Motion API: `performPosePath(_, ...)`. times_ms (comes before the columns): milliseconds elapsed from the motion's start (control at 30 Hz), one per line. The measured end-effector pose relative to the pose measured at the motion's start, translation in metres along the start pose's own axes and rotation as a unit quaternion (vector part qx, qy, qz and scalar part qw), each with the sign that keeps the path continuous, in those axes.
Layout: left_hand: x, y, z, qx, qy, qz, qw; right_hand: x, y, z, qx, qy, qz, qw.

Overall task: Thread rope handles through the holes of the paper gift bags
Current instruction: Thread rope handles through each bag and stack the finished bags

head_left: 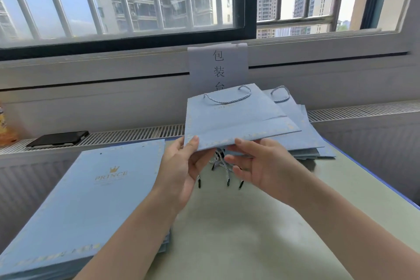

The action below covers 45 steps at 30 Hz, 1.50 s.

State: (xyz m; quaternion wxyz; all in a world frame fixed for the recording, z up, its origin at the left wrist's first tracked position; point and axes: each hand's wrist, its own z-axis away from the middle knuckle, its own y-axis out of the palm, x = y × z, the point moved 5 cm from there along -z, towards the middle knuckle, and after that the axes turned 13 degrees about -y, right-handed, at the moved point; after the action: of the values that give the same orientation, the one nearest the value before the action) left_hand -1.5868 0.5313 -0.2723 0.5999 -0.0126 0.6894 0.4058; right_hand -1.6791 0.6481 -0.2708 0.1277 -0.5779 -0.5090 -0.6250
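Note:
A flat light-blue paper gift bag (236,120) is held up over the table's middle, its near edge towards me. A twisted blue-white rope handle (227,99) loops from its far edge. My left hand (181,166) pinches the bag's near left edge, thumb on top. My right hand (256,163) holds the near edge at the middle, thumb on top and fingers beneath. Below the bag lies a bundle of loose rope handles (221,169) with black tips, partly hidden by my hands.
A stack of flat blue bags (79,207) printed PRINCE lies at the left. Another pile of bags with handles (302,134) lies behind at the right. A black phone (56,138) rests on the radiator grille. A paper sign (218,63) hangs under the window. The table (250,234) is pale green.

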Motion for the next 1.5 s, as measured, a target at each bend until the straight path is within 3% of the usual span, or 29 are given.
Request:
performPosePath(67, -0.001, 0.004, 0.002, 0.022, -0.013, -0.069, 0.997, -0.001, 0.002, 0.001, -0.031, -0.008, 0.019, 0.999)
performPosePath(167, 0.002, 0.004, 0.005, -0.049, -0.024, -0.285, 0.957, 0.003, -0.009, -0.003, -0.131, -0.029, 0.051, 0.990)
performPosePath(200, 0.002, 0.004, 0.006, -0.081, 0.002, -0.381, 0.921, 0.006, -0.013, -0.004, -0.153, -0.040, 0.075, 0.984)
performPosePath(267, 0.001, 0.006, 0.009, -0.123, 0.088, -0.563, 0.813, 0.008, -0.021, -0.006, -0.177, -0.065, 0.119, 0.975)
performPosePath(333, 0.000, 0.007, 0.012, -0.160, 0.144, -0.662, 0.718, 0.010, -0.029, -0.008, -0.191, -0.077, 0.125, 0.971)
performPosePath(433, -0.005, 0.002, 0.012, -0.200, 0.146, -0.723, 0.645, 0.016, -0.044, -0.012, -0.224, -0.083, 0.076, 0.968)
performPosePath(567, 0.002, -0.006, 0.005, -0.195, 0.072, -0.812, 0.546, 0.013, -0.064, -0.016, -0.249, -0.068, 0.072, 0.963)
performPosePath(767, 0.023, -0.020, -0.001, -0.166, -0.013, -0.852, 0.496, -0.001, -0.061, -0.017, -0.254, -0.022, 0.011, 0.967)
performPosePath(867, 0.023, -0.024, -0.005, -0.166, -0.010, -0.829, 0.534, -0.003, -0.052, -0.013, -0.220, 0.030, 0.025, 0.975)
performPosePath(967, 0.022, -0.021, -0.005, -0.156, -0.002, -0.798, 0.583, -0.009, -0.034, -0.005, -0.111, 0.106, 0.161, 0.975)
performPosePath(1033, 0.022, -0.017, -0.003, -0.143, -0.005, -0.774, 0.617, -0.016, -0.019, 0.000, -0.004, 0.104, 0.295, 0.950)
performPosePath(1167, 0.023, -0.007, 0.000, -0.094, -0.055, -0.655, 0.748, -0.037, 0.003, 0.005, 0.141, 0.027, 0.426, 0.893)
performPosePath(1233, 0.019, -0.001, 0.002, -0.075, -0.071, -0.567, 0.817, -0.037, 0.004, 0.002, 0.158, -0.042, 0.486, 0.859)
performPosePath(1333, 0.007, 0.005, 0.008, -0.081, -0.050, -0.461, 0.883, -0.033, 0.000, -0.003, 0.155, -0.104, 0.509, 0.840)
performPosePath(1500, -0.011, 0.018, 0.017, -0.055, 0.077, -0.337, 0.937, -0.030, 0.001, -0.003, 0.160, -0.136, 0.517, 0.830)
